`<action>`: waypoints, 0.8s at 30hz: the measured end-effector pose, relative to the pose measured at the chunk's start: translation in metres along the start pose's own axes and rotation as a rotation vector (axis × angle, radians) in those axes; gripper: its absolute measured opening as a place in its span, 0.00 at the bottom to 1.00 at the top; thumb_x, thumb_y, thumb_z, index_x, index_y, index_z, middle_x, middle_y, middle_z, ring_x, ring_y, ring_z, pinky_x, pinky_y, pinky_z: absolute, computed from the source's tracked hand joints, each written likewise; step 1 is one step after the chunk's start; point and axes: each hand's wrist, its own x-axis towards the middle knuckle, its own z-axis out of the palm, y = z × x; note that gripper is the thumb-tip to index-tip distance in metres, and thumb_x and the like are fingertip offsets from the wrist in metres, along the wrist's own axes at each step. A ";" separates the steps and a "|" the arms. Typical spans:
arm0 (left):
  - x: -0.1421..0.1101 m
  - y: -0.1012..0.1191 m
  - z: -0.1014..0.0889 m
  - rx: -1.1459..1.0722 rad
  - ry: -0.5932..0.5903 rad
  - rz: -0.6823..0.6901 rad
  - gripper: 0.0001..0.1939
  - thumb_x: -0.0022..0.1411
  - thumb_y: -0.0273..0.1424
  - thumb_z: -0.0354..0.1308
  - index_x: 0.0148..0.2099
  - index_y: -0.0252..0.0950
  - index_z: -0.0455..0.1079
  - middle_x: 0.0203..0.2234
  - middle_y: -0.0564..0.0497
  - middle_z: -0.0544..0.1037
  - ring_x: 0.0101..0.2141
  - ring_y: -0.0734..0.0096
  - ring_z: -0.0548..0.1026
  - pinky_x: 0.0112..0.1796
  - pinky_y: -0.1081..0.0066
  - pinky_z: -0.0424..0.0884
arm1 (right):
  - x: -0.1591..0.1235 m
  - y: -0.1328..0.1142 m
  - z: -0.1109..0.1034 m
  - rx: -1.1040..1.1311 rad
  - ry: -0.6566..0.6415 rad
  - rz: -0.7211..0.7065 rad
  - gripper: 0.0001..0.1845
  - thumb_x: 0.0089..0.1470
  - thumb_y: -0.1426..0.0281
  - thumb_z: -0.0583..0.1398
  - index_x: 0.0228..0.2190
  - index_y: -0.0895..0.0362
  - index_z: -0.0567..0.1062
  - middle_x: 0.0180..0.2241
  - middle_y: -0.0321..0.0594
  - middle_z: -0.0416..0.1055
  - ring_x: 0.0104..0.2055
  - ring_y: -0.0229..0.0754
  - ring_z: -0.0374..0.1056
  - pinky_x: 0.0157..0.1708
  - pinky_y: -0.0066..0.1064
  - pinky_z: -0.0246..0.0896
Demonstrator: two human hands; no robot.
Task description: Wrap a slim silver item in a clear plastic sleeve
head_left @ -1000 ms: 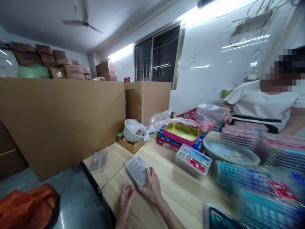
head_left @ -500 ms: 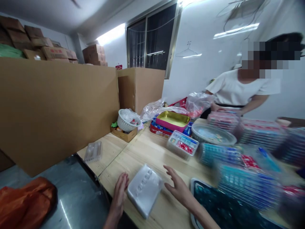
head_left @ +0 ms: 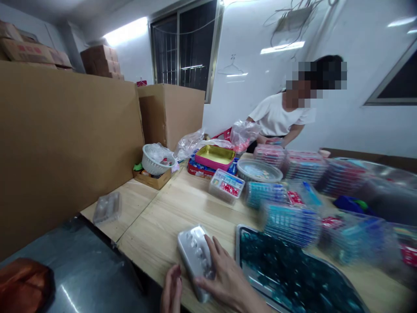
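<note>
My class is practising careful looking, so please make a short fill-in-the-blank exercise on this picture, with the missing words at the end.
1. The person's ____ hand lies on the silvery moulded tray.
2. The inside of the pink tin is coloured ____.
3. The co-worker's shirt is coloured ____.
4. The round pale basket sits in a small box made of ____.

Missing words: right; gold; white; cardboard.

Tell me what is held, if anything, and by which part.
The right hand holds the pale plastic tray by its right side.
</note>
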 end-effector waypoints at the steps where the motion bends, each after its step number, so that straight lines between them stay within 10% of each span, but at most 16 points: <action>1: 0.000 0.004 0.001 0.013 0.020 0.003 0.33 0.51 0.53 0.58 0.51 0.34 0.67 0.51 0.40 0.72 0.56 0.48 0.65 0.55 0.60 0.64 | -0.003 -0.004 0.003 -0.055 -0.009 0.034 0.61 0.36 0.46 0.63 0.63 0.61 0.45 0.65 0.59 0.40 0.66 0.63 0.39 0.59 0.55 0.46; 8: -0.004 0.010 0.023 0.078 -0.035 0.017 0.36 0.51 0.51 0.57 0.56 0.33 0.60 0.53 0.36 0.69 0.56 0.51 0.65 0.53 0.63 0.65 | -0.011 -0.011 0.027 -0.171 0.119 0.059 0.47 0.43 0.59 0.60 0.62 0.59 0.54 0.65 0.61 0.43 0.62 0.68 0.48 0.53 0.59 0.53; 16: 0.012 0.033 -0.009 0.275 0.166 0.143 0.37 0.53 0.49 0.56 0.59 0.36 0.52 0.60 0.37 0.58 0.60 0.50 0.57 0.58 0.59 0.57 | -0.003 0.025 -0.025 -0.114 -0.196 -0.282 0.53 0.31 0.75 0.59 0.62 0.49 0.53 0.66 0.47 0.41 0.67 0.59 0.34 0.61 0.62 0.23; 24: 0.033 0.051 0.003 0.282 -0.127 0.104 0.38 0.51 0.49 0.57 0.58 0.34 0.55 0.59 0.37 0.61 0.59 0.52 0.59 0.58 0.58 0.56 | -0.038 0.074 0.027 0.075 0.345 -0.079 0.36 0.49 0.74 0.52 0.61 0.62 0.55 0.65 0.53 0.46 0.66 0.49 0.44 0.63 0.47 0.46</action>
